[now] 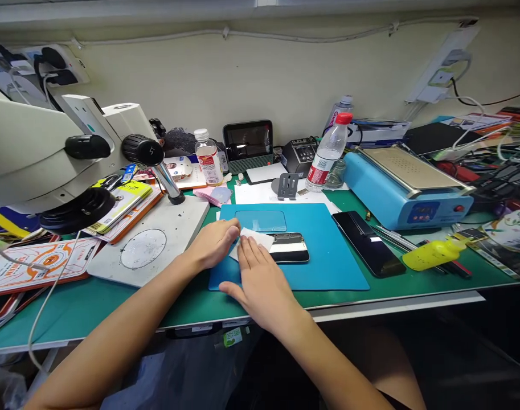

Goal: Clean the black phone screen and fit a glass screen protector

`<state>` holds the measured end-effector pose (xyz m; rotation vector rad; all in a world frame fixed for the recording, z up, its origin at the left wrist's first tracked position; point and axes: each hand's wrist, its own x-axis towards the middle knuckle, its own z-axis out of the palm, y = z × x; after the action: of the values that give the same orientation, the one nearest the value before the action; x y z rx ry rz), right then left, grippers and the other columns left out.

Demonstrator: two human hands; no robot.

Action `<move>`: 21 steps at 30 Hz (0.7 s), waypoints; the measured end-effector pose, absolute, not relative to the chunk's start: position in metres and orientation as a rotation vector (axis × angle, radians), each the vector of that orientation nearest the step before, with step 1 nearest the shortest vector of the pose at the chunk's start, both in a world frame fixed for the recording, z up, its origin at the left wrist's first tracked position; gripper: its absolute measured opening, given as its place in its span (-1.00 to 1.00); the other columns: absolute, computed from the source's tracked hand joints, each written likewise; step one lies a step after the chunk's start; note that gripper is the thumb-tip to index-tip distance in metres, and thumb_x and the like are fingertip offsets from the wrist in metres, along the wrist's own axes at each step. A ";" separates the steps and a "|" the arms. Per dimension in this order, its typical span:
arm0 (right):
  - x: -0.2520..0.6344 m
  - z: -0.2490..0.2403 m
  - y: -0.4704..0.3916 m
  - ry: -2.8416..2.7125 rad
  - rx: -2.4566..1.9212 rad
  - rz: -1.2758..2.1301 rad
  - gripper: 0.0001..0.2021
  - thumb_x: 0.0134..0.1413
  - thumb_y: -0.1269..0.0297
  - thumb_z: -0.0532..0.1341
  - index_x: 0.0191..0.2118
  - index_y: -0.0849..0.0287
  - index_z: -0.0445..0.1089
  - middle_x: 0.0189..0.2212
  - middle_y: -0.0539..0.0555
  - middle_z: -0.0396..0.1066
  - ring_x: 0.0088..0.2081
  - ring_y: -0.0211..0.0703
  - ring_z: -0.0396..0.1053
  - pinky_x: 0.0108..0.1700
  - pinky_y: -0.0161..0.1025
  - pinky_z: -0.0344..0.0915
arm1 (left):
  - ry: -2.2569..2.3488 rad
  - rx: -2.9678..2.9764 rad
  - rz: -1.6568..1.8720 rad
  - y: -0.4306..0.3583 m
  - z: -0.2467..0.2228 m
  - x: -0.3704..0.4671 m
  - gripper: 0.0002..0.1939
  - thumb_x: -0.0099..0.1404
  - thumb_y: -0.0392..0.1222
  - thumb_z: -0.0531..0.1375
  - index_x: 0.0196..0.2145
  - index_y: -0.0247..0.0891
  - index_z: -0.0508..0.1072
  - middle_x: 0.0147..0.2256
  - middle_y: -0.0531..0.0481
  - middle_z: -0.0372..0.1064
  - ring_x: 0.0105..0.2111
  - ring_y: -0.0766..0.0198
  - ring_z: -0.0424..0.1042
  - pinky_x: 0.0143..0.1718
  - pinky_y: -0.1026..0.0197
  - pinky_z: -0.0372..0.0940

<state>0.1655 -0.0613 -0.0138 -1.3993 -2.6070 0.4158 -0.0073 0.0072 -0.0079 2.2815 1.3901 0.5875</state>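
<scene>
An opened phone (290, 248) with its inside showing lies on a blue mat (328, 273). A white wipe (263, 239) covers its left end. My right hand (262, 276) presses flat on the wipe, fingers stretched and thumb out to the left. My left hand (215, 242) is curled at the left end of the phone, beside the wipe; what its fingers hold, if anything, is hidden. Behind the phone, a clear glass panel (261, 220) lies on the mat. A dark phone (368, 244) rests right of the mat.
A microscope (33, 154) with its pale base (174, 245) stands at the left. At the right are a blue heating plate machine (409, 188), a yellow bottle (433, 254) and tweezers (396, 238). Bottles (328, 154) and a small screen (248, 140) stand at the back.
</scene>
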 end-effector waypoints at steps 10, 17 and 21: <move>0.221 -0.015 -0.070 -2.655 -1.464 0.406 -0.10 0.35 -0.28 -0.09 0.47 0.45 -0.02 0.48 0.36 -0.17 0.48 0.25 -0.11 0.44 0.23 0.02 | 1.435 2.251 0.554 0.006 -0.005 -0.005 -0.10 0.34 0.45 -0.59 -0.29 -0.16 0.34 -0.43 -0.03 0.35 -0.38 0.09 0.34 -0.31 0.08 0.22; 0.175 -0.008 -0.035 -2.609 -1.418 0.404 -0.08 0.35 -0.25 -0.03 0.44 0.56 -0.01 0.47 0.44 -0.14 0.50 0.21 -0.17 0.48 0.13 -0.10 | 1.467 2.204 0.572 0.007 -0.008 -0.007 -0.09 0.30 0.46 -0.63 -0.27 -0.16 0.28 -0.44 0.02 0.32 -0.41 0.13 0.32 -0.35 0.11 0.19; 0.187 -0.010 -0.057 -2.659 -1.324 0.456 -0.08 0.33 -0.28 -0.04 0.45 0.50 0.01 0.47 0.40 -0.13 0.49 0.20 -0.13 0.46 0.16 -0.03 | 1.468 2.185 0.555 0.006 -0.008 -0.007 -0.09 0.26 0.51 -0.62 -0.30 -0.15 0.26 -0.46 0.02 0.29 -0.43 0.13 0.29 -0.37 0.11 0.16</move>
<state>0.1872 -0.0569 -0.0099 -1.3242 -2.6594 0.4557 -0.0071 0.0060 -0.0078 2.1847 1.4682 0.5550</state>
